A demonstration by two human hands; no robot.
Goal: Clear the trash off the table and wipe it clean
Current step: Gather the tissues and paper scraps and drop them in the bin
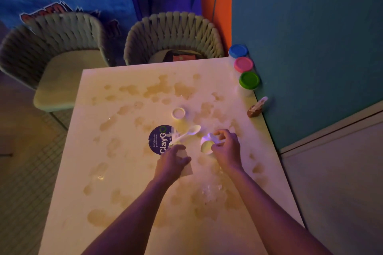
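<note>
The white table [124, 172] is covered with brownish spill stains. My left hand [172, 161] is closed over a crumpled paper napkin [186, 168] and the handle end of a white plastic spoon [189, 132], which lies across a dark round sticker [158, 139]. My right hand [227, 147] grips a small white plastic cup [207, 146] tipped on its side, its mouth facing me. A second small white cup [178, 113] stands upright further back. Small clear bits [211, 189] lie between my forearms.
Three tubs with blue [238, 50], pink [243, 64] and green [249, 80] lids line the table's right edge by the teal wall. A brown holder [255, 109] with a white stick stands near them. Two woven chairs [174, 37] sit beyond the far edge.
</note>
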